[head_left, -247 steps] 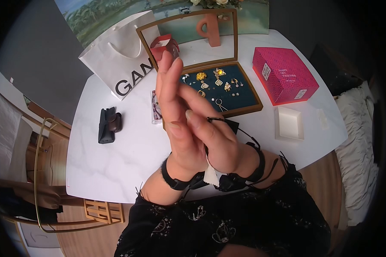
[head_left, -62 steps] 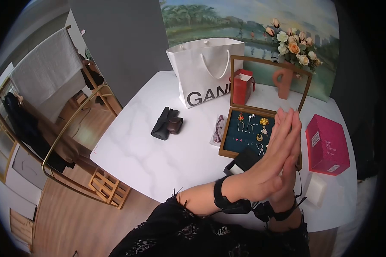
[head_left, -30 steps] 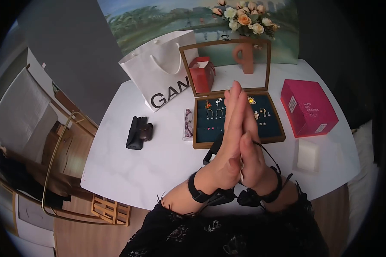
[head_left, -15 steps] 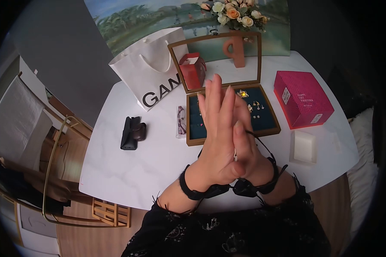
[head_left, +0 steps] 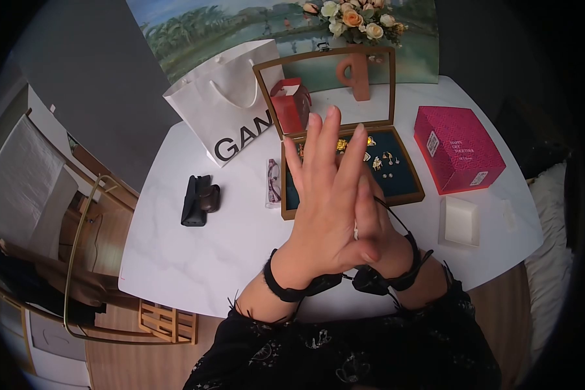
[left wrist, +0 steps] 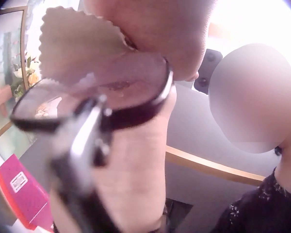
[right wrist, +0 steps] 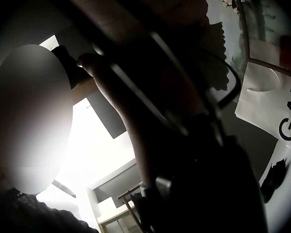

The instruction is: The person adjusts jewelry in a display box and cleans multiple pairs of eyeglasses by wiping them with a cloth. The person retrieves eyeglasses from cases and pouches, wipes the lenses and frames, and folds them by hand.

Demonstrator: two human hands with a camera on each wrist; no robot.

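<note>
Left hand (head_left: 325,208) flat against right hand (head_left: 377,221), above jewellery box (head_left: 406,195) front edge

A white marble table (head_left: 195,260) holds a white paper bag (head_left: 224,101) lettered "GAN"; beside it a small red box (head_left: 290,107), a black case (head_left: 198,200), a pink box (head_left: 458,149) and a small white tray (head_left: 460,222); flowers (head_left: 351,16) stand before a landscape painting (head_left: 195,29).
</note>
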